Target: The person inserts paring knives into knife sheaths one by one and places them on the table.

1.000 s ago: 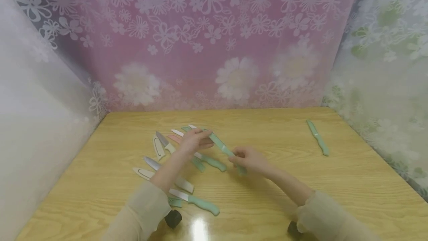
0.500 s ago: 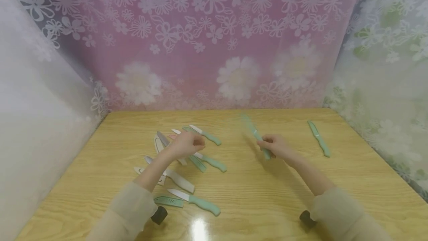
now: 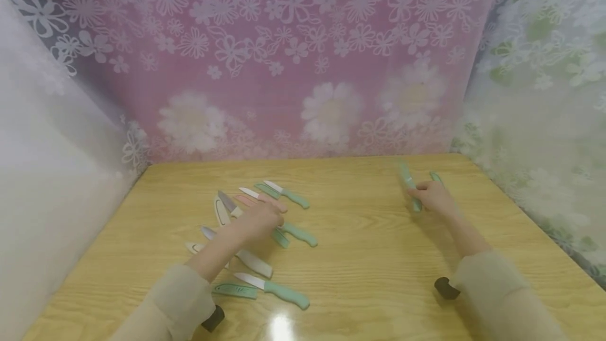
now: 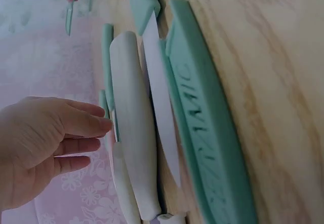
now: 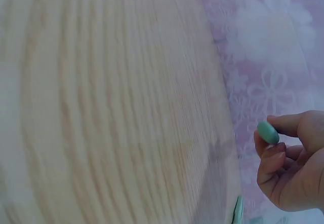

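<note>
My right hand pinches the green handle of a sheathed knife over the far right of the table. In the right wrist view, that knife's rounded handle end sticks out between thumb and fingers. My left hand is over the row of unsheathed knives, with its fingertips close to the pink-handled knife. The left wrist view has this hand's fingers loosely extended, holding nothing. Near it lie a green-handled knife and a cream-handled knife, partly covered by the arm.
Another green knife lies at the far right, mostly hidden behind the right hand. Toward the front left are a green-handled knife and its green sheath. A further green-handled knife lies at the back of the row. Floral curtains border the table.
My right hand has carried the green sheathed knife from beside the left hand to the far right. My left hand let go of that knife and drew back over the row.
</note>
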The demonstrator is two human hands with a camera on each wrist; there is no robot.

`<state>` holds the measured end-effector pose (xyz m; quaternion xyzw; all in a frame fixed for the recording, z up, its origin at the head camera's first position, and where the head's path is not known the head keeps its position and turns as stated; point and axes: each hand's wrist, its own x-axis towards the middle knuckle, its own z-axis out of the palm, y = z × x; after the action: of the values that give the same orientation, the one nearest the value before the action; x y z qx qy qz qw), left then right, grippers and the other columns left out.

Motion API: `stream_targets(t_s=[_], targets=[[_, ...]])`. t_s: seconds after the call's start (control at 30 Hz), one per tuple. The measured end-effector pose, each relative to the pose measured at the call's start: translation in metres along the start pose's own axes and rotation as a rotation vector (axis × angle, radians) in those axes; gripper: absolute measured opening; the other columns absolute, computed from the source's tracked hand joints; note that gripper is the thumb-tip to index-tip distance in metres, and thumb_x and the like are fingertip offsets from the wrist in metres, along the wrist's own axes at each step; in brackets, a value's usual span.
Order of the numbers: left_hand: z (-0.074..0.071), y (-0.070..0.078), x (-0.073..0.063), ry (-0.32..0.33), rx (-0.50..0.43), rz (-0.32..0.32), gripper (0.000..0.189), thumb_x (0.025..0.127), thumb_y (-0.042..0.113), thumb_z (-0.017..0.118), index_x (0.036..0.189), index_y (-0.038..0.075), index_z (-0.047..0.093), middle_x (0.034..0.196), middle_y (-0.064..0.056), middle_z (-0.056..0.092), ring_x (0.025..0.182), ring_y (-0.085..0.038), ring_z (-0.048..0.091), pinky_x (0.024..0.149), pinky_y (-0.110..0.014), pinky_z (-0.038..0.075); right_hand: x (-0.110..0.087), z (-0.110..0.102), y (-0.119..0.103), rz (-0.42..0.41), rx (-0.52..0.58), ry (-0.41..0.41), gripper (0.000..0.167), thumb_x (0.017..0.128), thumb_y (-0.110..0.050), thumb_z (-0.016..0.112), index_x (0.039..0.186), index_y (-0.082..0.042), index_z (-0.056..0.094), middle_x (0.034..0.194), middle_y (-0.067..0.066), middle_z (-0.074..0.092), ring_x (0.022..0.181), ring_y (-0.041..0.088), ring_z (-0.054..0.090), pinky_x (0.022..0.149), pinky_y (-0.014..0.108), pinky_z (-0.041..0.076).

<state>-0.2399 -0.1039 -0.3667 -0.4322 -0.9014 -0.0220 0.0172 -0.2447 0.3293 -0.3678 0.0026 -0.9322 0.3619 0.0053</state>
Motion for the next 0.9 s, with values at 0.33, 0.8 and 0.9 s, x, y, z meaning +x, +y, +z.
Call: stream_targets(t_s=[0.33,0.8,0.9], targets=[[0.011,-0.006,0.004,-0.027,0.163,0.03,0.011,0.08,0.004,0.07,0.091,0.007,0.071,0.085,-0.001,0.063,0.077,-0.013,0.056,0.075,-0.02,0.05,0.001,-0.018,0.027,0.164,-0.102,0.014,0.04,0.093,-0.021,0.051,0.056,-0.014,0.038,0.047,-0.007,0.034,0.042,0.007,0.034,0.04,0.019,0.037],[0.011,-0.009,0.006,-0.021,0.187,0.076,0.009,0.081,0.007,0.07,0.09,0.007,0.067,0.085,0.001,0.061,0.083,-0.015,0.055,0.087,-0.028,0.048,0.002,-0.014,0.032,0.201,-0.223,0.002,0.032,0.09,-0.019,0.052,0.062,-0.009,0.041,0.054,-0.001,0.041,0.046,0.011,0.039,0.044,0.022,0.039],[0.01,-0.01,0.005,-0.014,0.181,0.085,0.01,0.082,0.006,0.069,0.091,0.007,0.065,0.089,-0.002,0.062,0.087,-0.016,0.056,0.089,-0.029,0.048,0.003,-0.013,0.031,0.183,-0.258,-0.003,0.032,0.089,-0.018,0.052,0.06,-0.009,0.042,0.054,-0.001,0.042,0.047,0.011,0.04,0.044,0.023,0.039]])
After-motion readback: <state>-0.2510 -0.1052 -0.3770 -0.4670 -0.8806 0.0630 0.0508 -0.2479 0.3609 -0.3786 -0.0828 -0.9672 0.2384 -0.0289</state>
